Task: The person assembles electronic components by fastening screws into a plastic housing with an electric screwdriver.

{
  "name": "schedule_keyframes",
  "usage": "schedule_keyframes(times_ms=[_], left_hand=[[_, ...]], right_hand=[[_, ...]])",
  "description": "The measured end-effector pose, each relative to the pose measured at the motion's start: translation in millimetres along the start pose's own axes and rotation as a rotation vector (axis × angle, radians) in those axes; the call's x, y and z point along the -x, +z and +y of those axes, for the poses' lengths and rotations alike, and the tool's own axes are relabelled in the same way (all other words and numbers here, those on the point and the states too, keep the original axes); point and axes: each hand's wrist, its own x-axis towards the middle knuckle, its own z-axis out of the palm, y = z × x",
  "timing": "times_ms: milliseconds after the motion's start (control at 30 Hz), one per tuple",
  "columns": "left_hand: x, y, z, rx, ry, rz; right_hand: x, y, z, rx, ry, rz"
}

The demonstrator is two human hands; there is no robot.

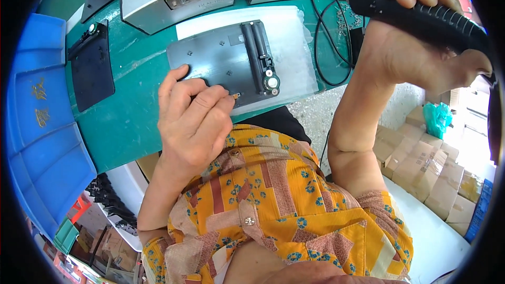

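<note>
My right hand (421,47) is raised at the upper right, its fingers wrapped round a black, ribbed electric screwdriver (389,13). The narrow end of the screwdriver points left, above the bench and apart from the panel. My left hand (197,115) rests on the near edge of a dark grey flat panel (210,55), thumb and fingertips pinched together. A tiny brass-coloured part (236,95) shows at those fingertips. Along the panel's right side run a black tubular bar (255,47) and a round greenish disc (271,82) held by screws.
The panel lies on a white foam sheet (297,47) on a green bench mat (126,126). Metal fixtures (184,0) stand behind it. At left are a second panel (93,73) and blue bins (42,105). Loose screws (344,23) and a black cable (317,47) lie right; cartons (415,163) stand beyond.
</note>
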Motion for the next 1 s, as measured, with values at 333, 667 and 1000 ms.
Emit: schedule_keyframes(times_ms=[333, 667, 1000], left_hand=[[0, 1, 2, 0.001, -0.014, 0.0], [0, 0, 2, 0.013, -0.035, -0.01], [1, 2, 2, 0.016, -0.021, 0.007]], right_hand=[[-7, 38, 13, 0.195, -0.009, 0.071], [-16, 53, 22, 0.386, 0.027, 0.038], [-21, 60, 18, 0.566, 0.062, 0.008]])
